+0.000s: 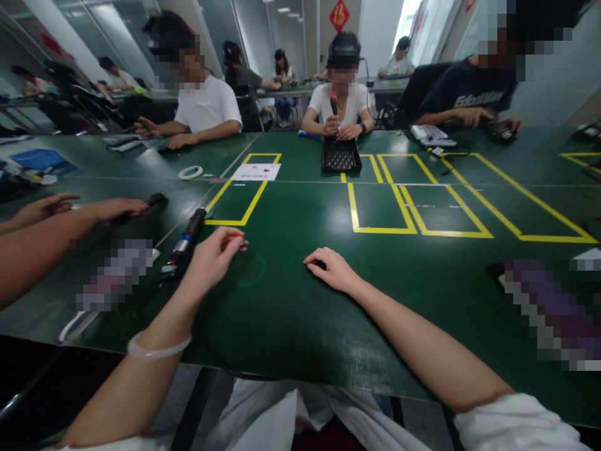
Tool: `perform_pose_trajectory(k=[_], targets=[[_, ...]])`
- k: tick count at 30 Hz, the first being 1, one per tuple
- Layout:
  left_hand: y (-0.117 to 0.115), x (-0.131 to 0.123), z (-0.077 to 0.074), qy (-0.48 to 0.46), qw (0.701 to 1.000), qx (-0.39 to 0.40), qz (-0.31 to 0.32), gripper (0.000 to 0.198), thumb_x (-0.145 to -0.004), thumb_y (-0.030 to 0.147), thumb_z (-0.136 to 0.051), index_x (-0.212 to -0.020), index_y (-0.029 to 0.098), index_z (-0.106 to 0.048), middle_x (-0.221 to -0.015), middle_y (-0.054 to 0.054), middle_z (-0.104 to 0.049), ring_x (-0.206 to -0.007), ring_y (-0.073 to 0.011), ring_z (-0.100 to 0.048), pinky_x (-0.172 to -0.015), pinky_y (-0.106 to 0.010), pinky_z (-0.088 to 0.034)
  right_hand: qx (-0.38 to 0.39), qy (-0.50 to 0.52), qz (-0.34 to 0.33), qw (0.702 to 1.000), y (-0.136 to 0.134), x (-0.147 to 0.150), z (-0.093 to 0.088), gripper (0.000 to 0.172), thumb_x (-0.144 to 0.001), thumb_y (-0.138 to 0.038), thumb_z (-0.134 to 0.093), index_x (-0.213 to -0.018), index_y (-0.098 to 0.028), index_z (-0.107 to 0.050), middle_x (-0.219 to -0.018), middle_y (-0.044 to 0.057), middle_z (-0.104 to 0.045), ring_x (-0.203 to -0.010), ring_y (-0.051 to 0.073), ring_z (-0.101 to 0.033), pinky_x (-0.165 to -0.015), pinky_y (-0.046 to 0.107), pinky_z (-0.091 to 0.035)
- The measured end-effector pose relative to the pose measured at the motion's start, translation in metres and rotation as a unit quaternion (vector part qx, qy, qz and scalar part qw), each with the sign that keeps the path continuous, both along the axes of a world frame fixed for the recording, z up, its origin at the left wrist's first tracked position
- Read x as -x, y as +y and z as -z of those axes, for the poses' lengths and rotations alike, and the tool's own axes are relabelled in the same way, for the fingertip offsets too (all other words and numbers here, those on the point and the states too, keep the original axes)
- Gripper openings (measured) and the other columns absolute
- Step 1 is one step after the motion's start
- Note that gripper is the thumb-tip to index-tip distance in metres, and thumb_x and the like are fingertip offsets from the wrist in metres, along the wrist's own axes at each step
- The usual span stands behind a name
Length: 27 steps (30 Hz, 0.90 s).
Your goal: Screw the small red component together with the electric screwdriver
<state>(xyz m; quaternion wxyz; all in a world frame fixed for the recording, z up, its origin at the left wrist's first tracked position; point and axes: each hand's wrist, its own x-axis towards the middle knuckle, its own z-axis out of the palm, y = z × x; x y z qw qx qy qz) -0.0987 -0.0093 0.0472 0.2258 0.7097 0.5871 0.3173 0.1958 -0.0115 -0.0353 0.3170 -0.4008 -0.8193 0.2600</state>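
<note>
My left hand (213, 254) hovers just above the green table (328, 326), its fingers pinched together on something small that I cannot make out. A clear bangle circles that wrist. Just left of it lies a black electric screwdriver (185, 243) with a cable. My right hand (331, 266) rests on the table with the fingers curled in, a small dark thing under the fingertips.
Yellow tape rectangles (385, 207) mark the tabletop. A black tray (341, 156) sits before a person opposite who holds a tool. A white paper (256, 171) and a white ring (190, 172) lie farther left. A co-worker's arms (70, 216) reach in at the left.
</note>
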Motion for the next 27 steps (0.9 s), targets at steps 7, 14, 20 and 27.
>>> perform_pose_trajectory(k=[7,14,20,27], targets=[[0.018,-0.1,0.019,-0.091,0.962,0.126,0.226,0.032,-0.086,0.037,-0.054,-0.11,0.017,-0.063,-0.1,-0.006,-0.067,-0.089,-0.0174,-0.062,-0.082,-0.032,-0.049,0.061,0.102,0.011,0.993,-0.001,-0.001,0.003,0.025,-0.088,-0.019,-0.055,-0.113,-0.02,-0.058,-0.089,0.002,-0.067,-0.082,0.015,-0.062,-0.08,0.029,-0.048],[0.024,-0.108,0.058,-0.182,0.945,0.195,0.187,0.039,-0.082,0.031,-0.06,-0.116,0.016,-0.052,-0.091,-0.003,-0.065,-0.084,-0.0148,-0.062,-0.079,-0.03,-0.047,0.089,0.157,0.012,0.983,0.002,-0.001,0.009,0.036,-0.086,-0.02,-0.055,-0.122,-0.02,-0.05,-0.083,-0.001,-0.064,-0.074,0.012,-0.061,-0.075,0.025,-0.048],[0.019,-0.105,0.059,-0.192,0.944,0.202,0.177,0.036,-0.085,0.034,-0.056,-0.116,0.016,-0.053,-0.095,-0.005,-0.066,-0.083,-0.0144,-0.062,-0.082,-0.033,-0.049,0.093,0.157,0.024,0.983,0.002,-0.001,0.009,0.016,-0.089,-0.023,-0.052,-0.105,-0.02,-0.054,-0.085,0.0,-0.067,-0.075,0.013,-0.062,-0.073,0.025,-0.047],[0.017,-0.105,0.056,-0.207,0.947,0.171,0.179,0.031,-0.081,0.036,-0.063,-0.102,0.015,-0.057,-0.098,-0.006,-0.064,-0.086,-0.0145,-0.061,-0.082,-0.031,-0.049,0.096,0.18,0.027,0.979,0.003,-0.001,0.011,0.017,-0.09,-0.024,-0.052,-0.106,-0.021,-0.052,-0.086,0.0,-0.066,-0.076,0.013,-0.063,-0.072,0.025,-0.048]])
